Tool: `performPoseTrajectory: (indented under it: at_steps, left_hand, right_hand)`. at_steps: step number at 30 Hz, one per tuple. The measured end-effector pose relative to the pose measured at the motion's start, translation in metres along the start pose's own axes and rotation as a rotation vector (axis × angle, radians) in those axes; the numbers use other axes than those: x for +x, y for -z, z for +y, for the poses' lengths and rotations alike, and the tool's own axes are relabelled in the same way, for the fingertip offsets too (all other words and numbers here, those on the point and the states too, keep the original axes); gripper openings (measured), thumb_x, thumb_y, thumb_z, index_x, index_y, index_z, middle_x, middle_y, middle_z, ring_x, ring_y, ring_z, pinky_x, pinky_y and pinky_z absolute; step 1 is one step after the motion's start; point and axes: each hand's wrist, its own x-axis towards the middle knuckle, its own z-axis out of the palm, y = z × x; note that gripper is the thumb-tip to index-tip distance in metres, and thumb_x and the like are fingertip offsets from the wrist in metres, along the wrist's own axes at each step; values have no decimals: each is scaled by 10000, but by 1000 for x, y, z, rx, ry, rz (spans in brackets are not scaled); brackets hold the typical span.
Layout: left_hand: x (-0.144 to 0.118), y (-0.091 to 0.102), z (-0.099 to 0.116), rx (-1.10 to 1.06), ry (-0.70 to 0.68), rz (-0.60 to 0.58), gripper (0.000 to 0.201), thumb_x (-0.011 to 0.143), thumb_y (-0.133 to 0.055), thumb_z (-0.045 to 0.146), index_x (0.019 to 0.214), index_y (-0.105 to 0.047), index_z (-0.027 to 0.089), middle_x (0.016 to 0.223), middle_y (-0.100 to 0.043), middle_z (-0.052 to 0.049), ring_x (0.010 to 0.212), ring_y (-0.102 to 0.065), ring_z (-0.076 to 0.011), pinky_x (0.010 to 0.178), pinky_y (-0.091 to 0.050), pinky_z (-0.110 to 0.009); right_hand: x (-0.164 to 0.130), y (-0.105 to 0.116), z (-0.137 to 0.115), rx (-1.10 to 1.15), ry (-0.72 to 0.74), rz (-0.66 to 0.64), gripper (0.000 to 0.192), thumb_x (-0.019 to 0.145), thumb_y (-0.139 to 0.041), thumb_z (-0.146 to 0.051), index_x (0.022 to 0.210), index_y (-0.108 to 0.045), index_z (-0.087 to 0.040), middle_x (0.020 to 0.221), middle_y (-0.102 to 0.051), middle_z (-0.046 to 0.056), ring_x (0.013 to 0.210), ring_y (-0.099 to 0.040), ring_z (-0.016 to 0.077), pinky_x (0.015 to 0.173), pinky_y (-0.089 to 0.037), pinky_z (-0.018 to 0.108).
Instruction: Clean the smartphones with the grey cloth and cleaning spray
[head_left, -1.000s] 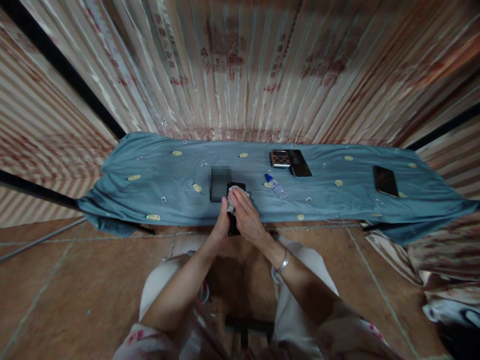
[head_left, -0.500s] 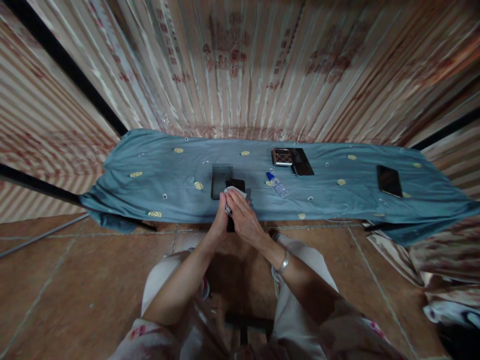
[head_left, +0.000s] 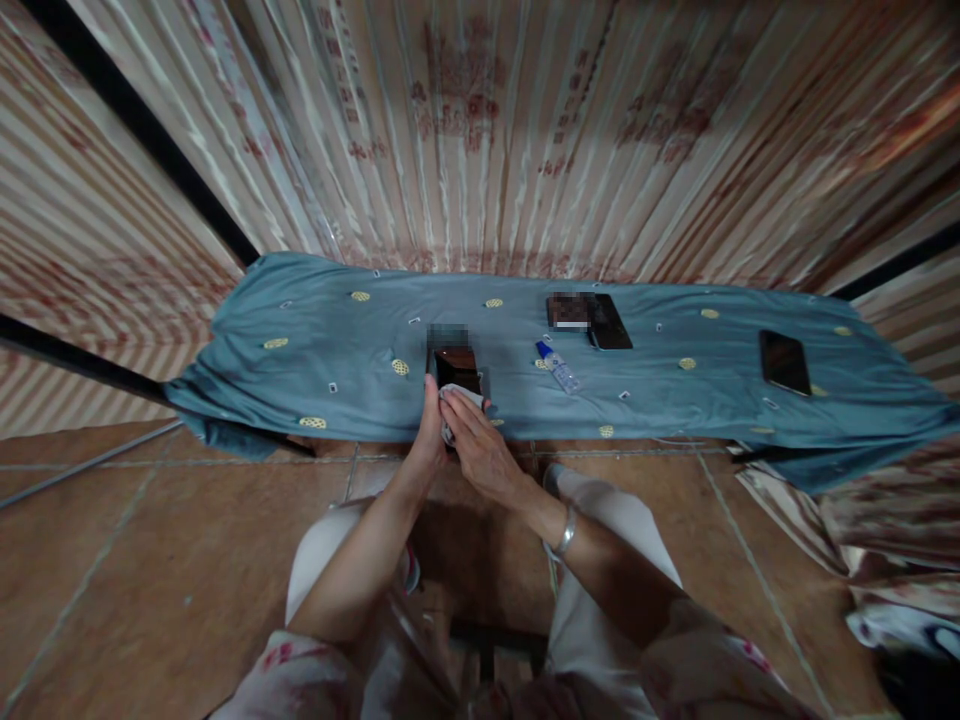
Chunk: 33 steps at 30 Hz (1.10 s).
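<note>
A blue-covered bench spanned the view. At its front edge, the left hand gripped the phone, long axis pointing forward, far end beyond the fingers; the right hand, fingers pressed together, held a cloth against it.

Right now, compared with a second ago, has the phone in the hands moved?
Yes: the phone has shifted left, closer to the nearest yellow print on its left on the blue cloth.
</note>
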Motion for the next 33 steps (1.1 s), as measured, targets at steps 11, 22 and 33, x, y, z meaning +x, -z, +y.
performPoseTrajectory:
  at_steps: [11,22,33]
  left_hand:
    - [2,1,17,-176,82,-139,918,925,-109,718,1164,-700,57,870,-774,-165,910,-746,-273,845,-603,-386]
    - [14,14,21,-199,-77,-48,632,967,-297,618,926,-717,148,752,-755,-77,820,-748,-201,737,-594,-283]
    - [11,10,13,-176,-43,-105,647,961,-318,623,1155,-696,135,955,-780,-104,943,-739,-240,887,-576,-365]
  right_hand:
    - [-2,-2,-4,3,38,-7,577,979,-266,-90,1556,-274,-101,1527,-451,172,1502,-285,215,1219,-353,456]
    - [-2,4,4,-2,-79,23,538,992,-272,-117,1516,-388,-158,1502,-493,118,1501,-277,209,1217,-349,468]
    - [-1,5,20,39,-180,49,512,1005,-271,-173,1493,-423,-160,1497,-497,141,1435,-395,214,1197,-365,457]
